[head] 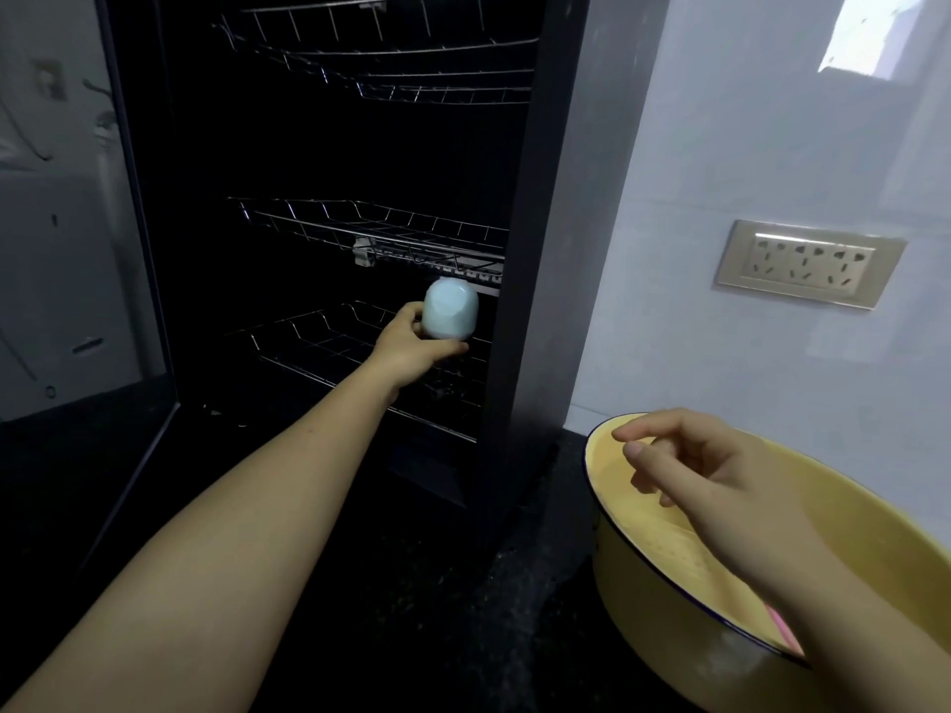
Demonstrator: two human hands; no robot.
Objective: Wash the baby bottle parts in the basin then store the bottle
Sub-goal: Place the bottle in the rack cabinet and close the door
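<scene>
The left hand (pixel 411 347) reaches into the dark, open cabinet (pixel 545 249), its grip closed round a pale blue baby bottle (pixel 450 308): the thumb lies on the left side and the fingers curl under it. The bottle lies tilted, its base towards the camera, just above the lowest wire rack (pixel 319 347) and below the next rack (pixel 386 229). The right hand (pixel 720 481) hovers over the yellow basin (pixel 658 625); its grip is slack, the fingers loosely curled and holding nothing. The basin stands on the black bench (pixel 437 609) beside the cabinet. A pink item (pixel 782 630) shows inside it. A wall socket (pixel 810 264) sits above.
</scene>
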